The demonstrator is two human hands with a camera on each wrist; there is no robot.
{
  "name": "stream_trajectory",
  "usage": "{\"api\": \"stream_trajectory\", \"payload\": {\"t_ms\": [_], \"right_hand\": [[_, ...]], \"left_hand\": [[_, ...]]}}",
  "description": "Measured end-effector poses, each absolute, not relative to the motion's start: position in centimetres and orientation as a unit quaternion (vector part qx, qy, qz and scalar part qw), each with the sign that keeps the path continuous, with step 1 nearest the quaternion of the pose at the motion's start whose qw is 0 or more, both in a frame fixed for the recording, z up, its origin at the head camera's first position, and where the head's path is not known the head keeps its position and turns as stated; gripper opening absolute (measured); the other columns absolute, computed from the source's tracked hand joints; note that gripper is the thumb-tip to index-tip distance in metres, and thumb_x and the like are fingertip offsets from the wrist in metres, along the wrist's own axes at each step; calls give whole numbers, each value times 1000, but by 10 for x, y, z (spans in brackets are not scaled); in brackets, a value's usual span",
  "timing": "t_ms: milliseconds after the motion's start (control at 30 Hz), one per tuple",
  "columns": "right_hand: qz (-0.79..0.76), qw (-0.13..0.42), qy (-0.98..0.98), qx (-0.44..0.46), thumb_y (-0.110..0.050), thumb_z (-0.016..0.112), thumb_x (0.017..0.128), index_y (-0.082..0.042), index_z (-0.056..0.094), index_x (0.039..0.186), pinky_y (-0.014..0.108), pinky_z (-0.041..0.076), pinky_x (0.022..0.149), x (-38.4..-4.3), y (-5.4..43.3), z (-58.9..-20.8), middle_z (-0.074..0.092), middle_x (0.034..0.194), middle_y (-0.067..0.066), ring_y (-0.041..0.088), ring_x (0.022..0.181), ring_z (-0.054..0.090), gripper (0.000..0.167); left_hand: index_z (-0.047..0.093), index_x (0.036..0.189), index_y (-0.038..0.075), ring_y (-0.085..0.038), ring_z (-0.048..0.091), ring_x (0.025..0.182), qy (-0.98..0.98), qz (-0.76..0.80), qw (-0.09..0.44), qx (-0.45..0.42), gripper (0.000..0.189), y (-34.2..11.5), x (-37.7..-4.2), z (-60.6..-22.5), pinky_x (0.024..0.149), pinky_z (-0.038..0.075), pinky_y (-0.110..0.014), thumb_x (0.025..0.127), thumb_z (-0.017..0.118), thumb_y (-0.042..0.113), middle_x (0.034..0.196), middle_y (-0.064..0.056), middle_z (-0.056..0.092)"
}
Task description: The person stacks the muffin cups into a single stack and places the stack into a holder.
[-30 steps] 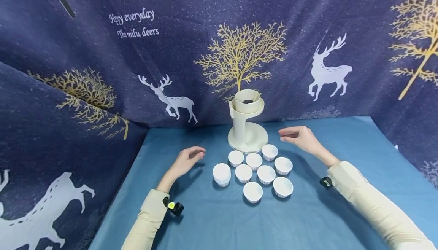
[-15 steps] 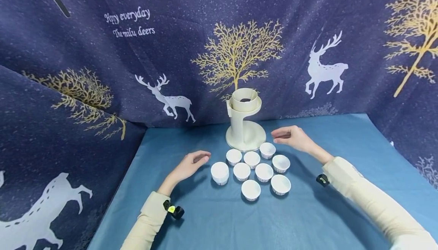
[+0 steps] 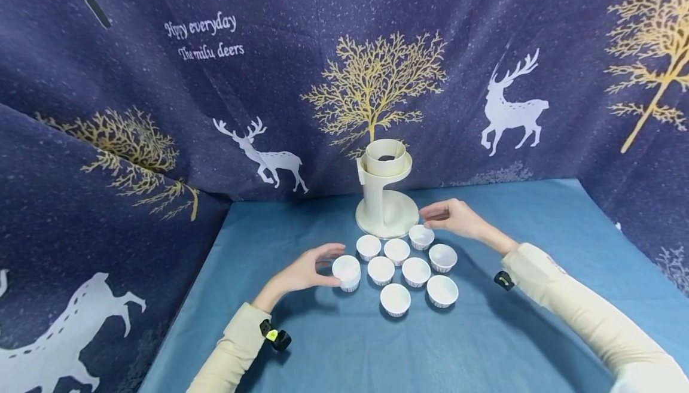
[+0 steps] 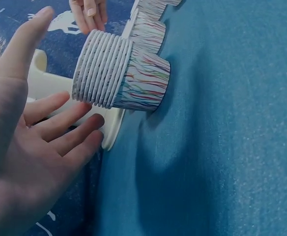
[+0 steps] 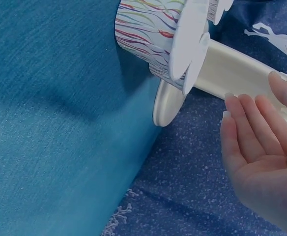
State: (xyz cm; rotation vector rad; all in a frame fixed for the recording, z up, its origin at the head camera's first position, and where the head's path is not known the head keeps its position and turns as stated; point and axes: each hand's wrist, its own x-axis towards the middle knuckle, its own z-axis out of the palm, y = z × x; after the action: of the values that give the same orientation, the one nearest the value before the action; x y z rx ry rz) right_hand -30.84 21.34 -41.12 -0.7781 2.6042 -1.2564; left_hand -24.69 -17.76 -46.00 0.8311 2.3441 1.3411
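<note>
A stack of white paper baking cups (image 3: 345, 268) stands on the table at the left of several single baking cups (image 3: 415, 272). My left hand (image 3: 302, 269) is around the stack's left side, thumb and fingers spread. In the left wrist view, the stack (image 4: 126, 73) shows many rolled rims and colourful wavy lines, and the fingers (image 4: 65, 120) are loosely extended beside it. My right hand (image 3: 454, 218) hovers beside the rearmost single cup (image 3: 421, 236), with its fingers slightly bent and nothing held. In the right wrist view, its fingers (image 5: 254, 125) appear apart from the patterned cups (image 5: 146, 29).
A cream stand (image 3: 375, 201) with a round base and a ring-shaped holder (image 3: 387, 164) on top rises behind the cups. Blue cloth (image 3: 344, 351) covers the table. A dark blue printed curtain (image 3: 269, 82) hangs at the back and sides.
My left hand has moved right to the stack and its thumb and fingers have spread apart. My right hand has shifted left towards the rearmost cup. The cups stay in place.
</note>
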Motion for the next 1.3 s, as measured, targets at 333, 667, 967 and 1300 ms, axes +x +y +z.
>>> {"api": "stream_trajectory", "payload": {"t_ms": [333, 667, 967, 1300], "right_hand": [[-411, 83, 866, -273, -17, 72, 87, -1, 66, 121, 31, 55, 85, -320, 206, -419, 66, 119, 23, 31, 107, 67, 38], [-406, 97, 864, -281, -14, 70, 88, 0, 65, 122, 31, 54, 86, -320, 197, -416, 65, 120, 24, 30, 106, 67, 37], [-391, 103, 868, -287, -9, 69, 88, 1, 66, 120, 33, 55, 86, -318, 189, -412, 67, 118, 22, 29, 103, 68, 34], [-384, 110, 863, -309, -6, 68, 88, 2, 64, 121, 30, 55, 84, -321, 181, -415, 65, 119, 25, 33, 105, 67, 34]], "left_hand": [[37, 146, 4, -30, 45, 134, 840, 426, 136, 309, 89, -169, -240, -466, 108, 37, -50, 72, 86, 20, 149, -16, 42], [45, 141, 9, -24, 51, 128, 857, 403, 101, 306, 84, -162, -239, -471, 104, 42, -46, 70, 87, 26, 142, -5, 52], [51, 136, 12, -20, 54, 122, 879, 374, 79, 286, 76, -156, -238, -470, 101, 43, -45, 71, 87, 27, 135, -3, 58], [54, 131, 11, -22, 58, 115, 884, 359, 50, 295, 66, -153, -238, -471, 96, 45, -44, 74, 84, 26, 128, -6, 62]]}}
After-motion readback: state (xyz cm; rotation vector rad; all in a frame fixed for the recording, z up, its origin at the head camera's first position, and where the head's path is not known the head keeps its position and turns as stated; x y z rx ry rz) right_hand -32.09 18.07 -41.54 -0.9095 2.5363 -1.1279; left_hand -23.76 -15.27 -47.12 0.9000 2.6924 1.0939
